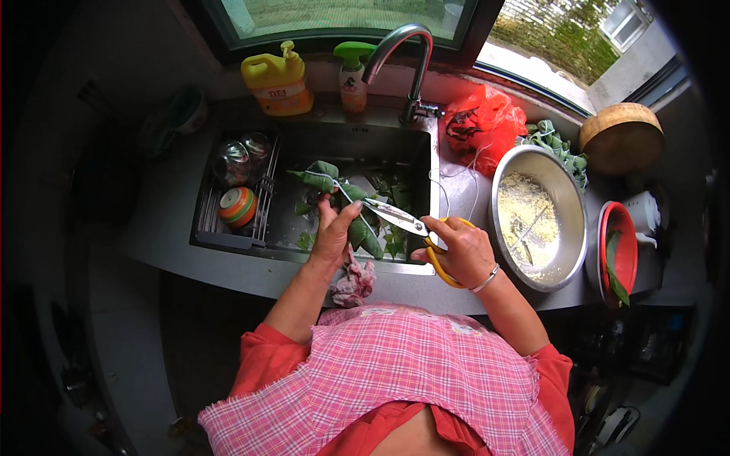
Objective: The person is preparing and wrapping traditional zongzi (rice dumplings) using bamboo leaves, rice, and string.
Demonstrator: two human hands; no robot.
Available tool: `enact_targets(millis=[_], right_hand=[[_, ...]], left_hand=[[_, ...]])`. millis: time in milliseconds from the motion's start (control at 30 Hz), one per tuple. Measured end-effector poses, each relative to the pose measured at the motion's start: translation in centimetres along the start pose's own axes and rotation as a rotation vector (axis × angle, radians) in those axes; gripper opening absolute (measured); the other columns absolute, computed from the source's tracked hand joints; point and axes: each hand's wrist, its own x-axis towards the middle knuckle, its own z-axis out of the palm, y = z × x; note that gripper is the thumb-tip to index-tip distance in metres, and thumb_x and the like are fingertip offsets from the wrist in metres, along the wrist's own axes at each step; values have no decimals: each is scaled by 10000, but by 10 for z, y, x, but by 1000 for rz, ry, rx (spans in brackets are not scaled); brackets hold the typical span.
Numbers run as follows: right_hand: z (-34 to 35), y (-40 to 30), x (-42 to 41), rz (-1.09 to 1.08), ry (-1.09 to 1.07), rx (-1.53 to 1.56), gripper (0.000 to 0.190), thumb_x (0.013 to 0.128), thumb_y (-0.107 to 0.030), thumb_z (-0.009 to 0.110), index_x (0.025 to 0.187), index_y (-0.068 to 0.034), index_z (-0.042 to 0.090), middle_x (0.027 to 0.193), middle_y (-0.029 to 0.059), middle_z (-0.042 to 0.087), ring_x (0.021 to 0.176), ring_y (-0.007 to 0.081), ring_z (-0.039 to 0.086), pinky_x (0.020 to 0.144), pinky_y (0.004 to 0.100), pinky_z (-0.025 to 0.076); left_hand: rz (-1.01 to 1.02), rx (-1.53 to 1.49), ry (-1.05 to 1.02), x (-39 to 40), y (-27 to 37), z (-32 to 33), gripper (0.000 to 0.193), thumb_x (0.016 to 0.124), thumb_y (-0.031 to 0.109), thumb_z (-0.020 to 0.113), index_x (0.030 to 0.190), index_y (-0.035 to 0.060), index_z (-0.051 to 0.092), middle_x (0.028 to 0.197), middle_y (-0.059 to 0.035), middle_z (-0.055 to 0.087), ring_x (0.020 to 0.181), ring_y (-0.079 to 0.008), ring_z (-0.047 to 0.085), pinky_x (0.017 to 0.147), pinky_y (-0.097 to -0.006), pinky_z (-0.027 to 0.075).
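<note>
My left hand [336, 228] holds a bundle of green leaf-wrapped dumplings [360, 233] tied with white string, over the stainless steel sink [348, 137]. In my right hand [465, 251] are scissors [399, 216] with yellow handles; their blades point left and meet the bundle near my left thumb. Loose green leaves [399, 196] lie in the sink below. To the right, a large steel basin [576, 239] holds pale grain and a thin utensil. White string trails over the counter between sink and basin.
A faucet [422, 68], a yellow detergent jug [279, 85] and a spray bottle [352, 85] stand behind the sink. Bowls [238, 206] sit in its left rack. Rightward are a red plastic bag [487, 128], more wrapped dumplings [550, 139], a round wooden board [621, 137] and a red bowl [627, 245].
</note>
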Motion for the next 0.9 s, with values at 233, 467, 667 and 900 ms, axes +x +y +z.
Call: enact_targets(millis=[233, 467, 667, 900], right_hand=[[17, 4, -11, 54, -28, 28, 564, 679, -498, 712, 1103, -142, 606, 759, 130, 615, 681, 307, 625, 592, 392, 484], [19, 0, -25, 119, -55, 190, 568, 694, -534, 688, 1078, -121, 613, 757, 150, 623, 692, 326, 624, 600, 403, 483], [27, -4, -37, 150, -30, 141, 541, 709, -548, 670, 1045, -128, 607, 745, 151, 620, 660, 328, 622, 565, 416, 480], [42, -1, -44, 212, -26, 56, 507, 729, -543, 657, 1020, -136, 583, 677, 148, 619, 659, 343, 628, 560, 428, 481]], left_hand=[[-38, 59, 28, -4, -9, -8, 599, 803, 117, 642, 1254, 154, 248, 1110, -80, 428, 1002, -164, 471, 834, -303, 453], [-30, 12, -24, -11, -11, -1, 611, 801, 119, 646, 1260, 156, 243, 1096, -75, 428, 997, -161, 464, 841, -311, 441], [-55, 59, -34, -14, -18, -5, 639, 792, 136, 660, 1272, 150, 238, 1131, -75, 418, 1038, -168, 444, 894, -326, 407], [-47, 169, 81, -9, -36, -22, 614, 787, 151, 675, 1245, 144, 267, 1085, -64, 426, 967, -149, 474, 814, -308, 445]])
